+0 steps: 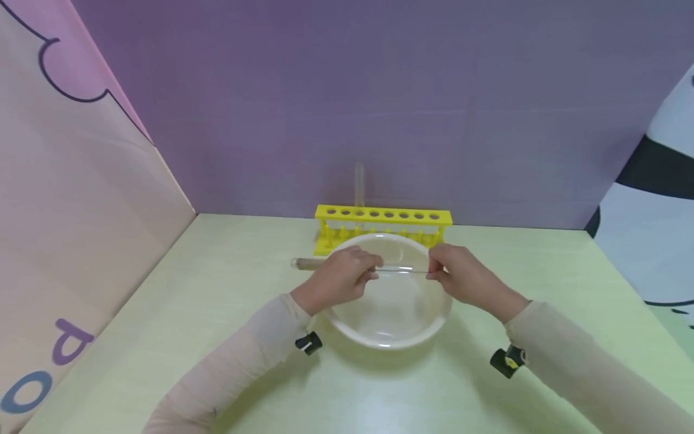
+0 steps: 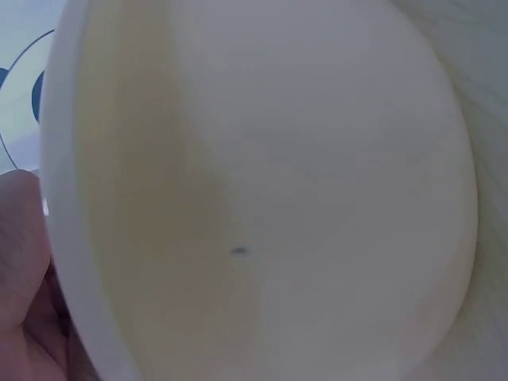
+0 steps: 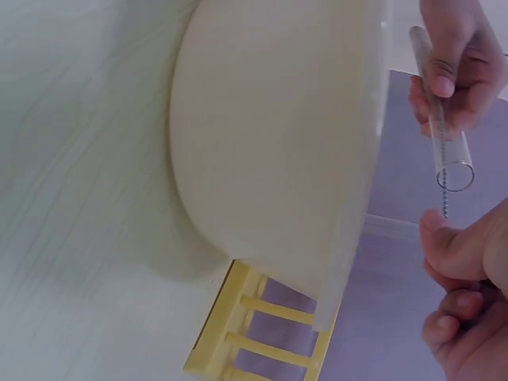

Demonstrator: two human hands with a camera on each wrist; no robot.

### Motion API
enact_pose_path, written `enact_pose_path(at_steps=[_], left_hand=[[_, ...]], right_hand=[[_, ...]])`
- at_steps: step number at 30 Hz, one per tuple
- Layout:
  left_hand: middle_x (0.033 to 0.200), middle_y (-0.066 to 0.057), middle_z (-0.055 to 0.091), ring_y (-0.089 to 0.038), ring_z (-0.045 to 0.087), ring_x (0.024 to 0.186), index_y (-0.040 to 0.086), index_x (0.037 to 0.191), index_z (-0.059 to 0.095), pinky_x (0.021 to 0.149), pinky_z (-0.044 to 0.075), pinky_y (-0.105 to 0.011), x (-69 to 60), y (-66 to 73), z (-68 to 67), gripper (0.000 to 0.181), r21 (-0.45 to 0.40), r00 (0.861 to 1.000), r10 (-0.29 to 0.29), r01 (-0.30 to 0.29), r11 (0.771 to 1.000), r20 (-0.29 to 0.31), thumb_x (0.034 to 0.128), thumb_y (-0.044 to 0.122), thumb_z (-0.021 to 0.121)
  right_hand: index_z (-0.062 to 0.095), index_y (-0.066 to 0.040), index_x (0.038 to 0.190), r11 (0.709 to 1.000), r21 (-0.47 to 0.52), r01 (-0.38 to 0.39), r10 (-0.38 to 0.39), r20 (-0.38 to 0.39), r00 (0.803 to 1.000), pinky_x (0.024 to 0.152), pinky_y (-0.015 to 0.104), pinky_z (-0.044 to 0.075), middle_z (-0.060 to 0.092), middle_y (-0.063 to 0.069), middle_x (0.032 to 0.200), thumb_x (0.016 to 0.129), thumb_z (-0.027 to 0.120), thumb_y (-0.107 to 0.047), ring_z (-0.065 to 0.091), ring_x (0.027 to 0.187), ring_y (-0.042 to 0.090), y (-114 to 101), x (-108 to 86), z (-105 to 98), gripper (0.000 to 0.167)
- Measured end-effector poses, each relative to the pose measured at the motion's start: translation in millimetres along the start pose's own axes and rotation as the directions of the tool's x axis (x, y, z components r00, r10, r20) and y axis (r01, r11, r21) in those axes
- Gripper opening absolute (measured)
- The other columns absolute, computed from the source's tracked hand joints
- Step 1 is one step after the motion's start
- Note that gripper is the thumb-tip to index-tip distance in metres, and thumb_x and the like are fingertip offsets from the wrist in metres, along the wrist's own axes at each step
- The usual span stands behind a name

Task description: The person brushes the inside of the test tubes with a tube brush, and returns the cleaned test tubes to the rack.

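My left hand [image 1: 338, 276] grips a clear glass test tube [image 3: 458, 159] held roughly level above a white bowl [image 1: 387, 346]. Inside the tube is a test tube brush; its brownish bristles [image 1: 310, 264] lie toward the tube's closed end on the left. The brush's twisted wire handle [image 3: 445, 200] comes out of the open mouth. My right hand [image 1: 467, 278] pinches the end of that wire between thumb and forefinger, over the bowl's right side. In the left wrist view the bowl [image 2: 341, 159] fills most of the picture, and only part of the left hand [image 2: 22, 278] shows.
Behind the bowl stands a yellow test tube rack [image 1: 379, 213] with one upright clear test tube [image 1: 359, 181] in it. A purple backdrop [image 1: 379, 108] rises at the table's [image 1: 244, 241] back edge. Printed panels flank the left and right sides.
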State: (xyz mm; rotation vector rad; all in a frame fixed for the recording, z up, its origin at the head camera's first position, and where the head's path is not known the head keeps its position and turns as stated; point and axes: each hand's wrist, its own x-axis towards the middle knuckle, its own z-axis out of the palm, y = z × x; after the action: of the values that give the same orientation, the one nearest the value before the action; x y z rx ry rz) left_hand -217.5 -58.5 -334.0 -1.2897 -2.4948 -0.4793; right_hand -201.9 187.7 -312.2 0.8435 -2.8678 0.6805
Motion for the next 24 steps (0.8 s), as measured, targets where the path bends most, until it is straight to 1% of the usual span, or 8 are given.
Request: enact_pose_path(at_steps=[6, 11, 14, 19, 24], left_hand=[[0.091, -0.004, 0.07, -0.017, 0.064, 0.083, 0.003, 0.104, 0.067, 0.08, 0.051, -0.029, 2.9, -1.9, -2.8, 0.015, -0.048, 0.998, -0.028, 0.031, 0.998, 0.062, 0.091, 0.008, 0.061], [0.092, -0.004, 0.069, -0.014, 0.062, 0.08, 0.003, 0.103, 0.068, 0.078, 0.051, -0.028, 4.5, -3.7, -4.8, 0.015, -0.067, 0.996, -0.026, 0.031, 0.997, 0.086, 0.0916, 0.008, 0.06], [0.094, -0.003, 0.069, -0.013, 0.062, 0.081, 0.003, 0.105, 0.067, 0.08, 0.05, -0.027, 5.0, -4.1, -6.2, 0.016, -0.082, 0.992, -0.041, 0.051, 0.995, 0.117, 0.0932, 0.009, 0.058], [0.096, -0.003, 0.069, -0.013, 0.062, 0.085, 0.003, 0.106, 0.066, 0.082, 0.05, -0.026, 6.4, -4.5, -8.3, 0.018, -0.116, 0.983, -0.069, 0.09, 0.989, 0.173, 0.0956, 0.011, 0.054], [0.094, -0.003, 0.068, -0.014, 0.061, 0.084, 0.004, 0.105, 0.065, 0.081, 0.05, -0.027, 9.3, -6.5, -11.5, 0.018, -0.137, 0.975, -0.059, 0.09, 0.986, 0.215, 0.0969, 0.013, 0.052]], right_hand=[[0.055, -0.009, 0.071, 0.994, -0.108, 0.015, -0.022, -0.063, 0.998, 0.061, 0.031, 0.046, 0.053, 0.001, 0.073, 0.08, 0.07, 0.004, 0.047, 0.067, 0.017, -2.0, -2.8, 3.9, 0.021], [0.054, -0.008, 0.071, 0.98, -0.195, 0.051, -0.074, -0.114, 0.991, 0.061, 0.031, 0.046, 0.051, 0.001, 0.074, 0.078, 0.071, 0.006, 0.047, 0.069, 0.018, -1.6, -5.9, 7.0, 0.023], [0.052, -0.008, 0.071, 0.968, -0.239, 0.075, -0.111, -0.142, 0.984, 0.061, 0.032, 0.045, 0.05, 0.002, 0.074, 0.077, 0.071, 0.007, 0.045, 0.07, 0.018, -1.2, -7.8, 8.0, 0.025], [0.051, -0.008, 0.071, 0.961, -0.26, 0.091, -0.139, -0.171, 0.975, 0.061, 0.032, 0.046, 0.05, 0.003, 0.075, 0.077, 0.071, 0.008, 0.045, 0.07, 0.019, -0.4, -10.8, 8.3, 0.026], [0.052, -0.007, 0.071, 0.954, -0.28, 0.105, -0.166, -0.201, 0.966, 0.062, 0.032, 0.046, 0.052, 0.005, 0.077, 0.076, 0.071, 0.008, 0.046, 0.072, 0.02, 0.4, -13.8, 7.4, 0.025]])
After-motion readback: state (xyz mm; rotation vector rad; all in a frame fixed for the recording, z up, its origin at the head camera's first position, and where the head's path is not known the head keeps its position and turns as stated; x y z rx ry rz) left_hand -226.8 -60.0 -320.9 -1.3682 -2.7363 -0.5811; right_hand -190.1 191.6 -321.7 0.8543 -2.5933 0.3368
